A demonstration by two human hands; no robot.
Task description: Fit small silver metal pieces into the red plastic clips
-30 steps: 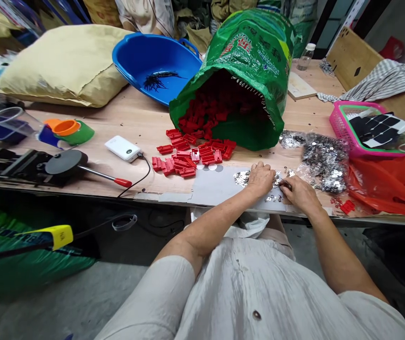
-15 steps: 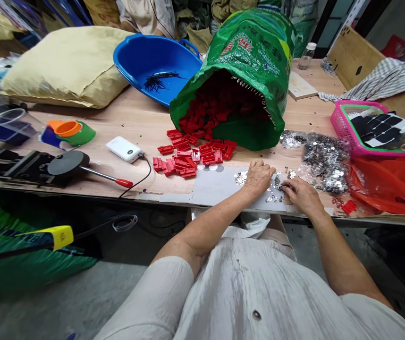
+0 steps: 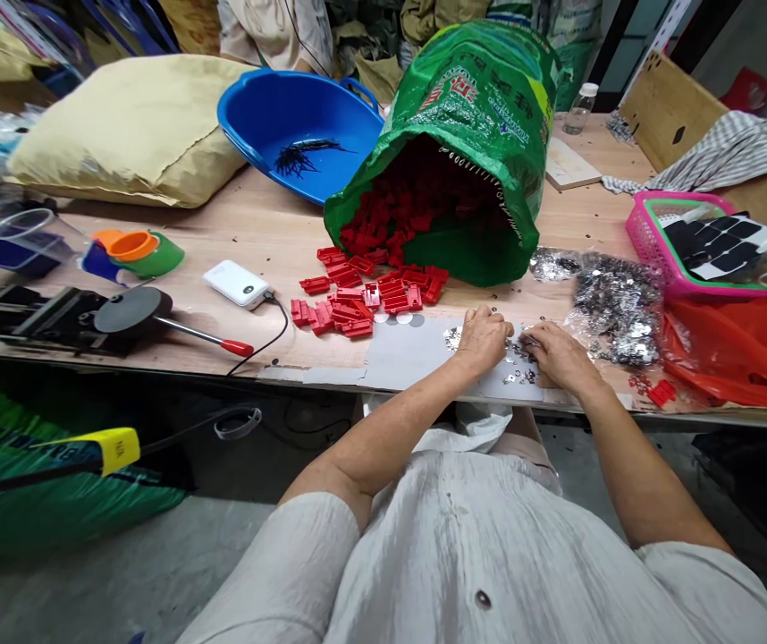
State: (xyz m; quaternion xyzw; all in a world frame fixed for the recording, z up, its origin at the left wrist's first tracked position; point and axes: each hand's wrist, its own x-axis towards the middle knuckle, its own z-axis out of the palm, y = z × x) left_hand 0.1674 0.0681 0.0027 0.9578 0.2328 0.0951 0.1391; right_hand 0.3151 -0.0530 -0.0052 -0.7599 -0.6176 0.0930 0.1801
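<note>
Small shiny metal pieces lie scattered on a grey sheet at the table's front edge. Over the sheet, my left hand rests with bent fingers close together, between two groups of these pieces; whatever its fingertips pinch is hidden. Just to the right, my right hand has its thumb and fingers drawn together at the edge of the pieces, and what is between them is too small to make out. Red plastic parts lie in a heap to the left of my hands, in front of an open green sack holding more of them.
A clear bag of metal pieces lies right of my hands, beside a red plastic bag and a pink basket. On the left are a hand press, a white power bank and a blue basin.
My right hand has moved left and slightly up, nearer to my left hand. My left hand has shifted a little to the left.
</note>
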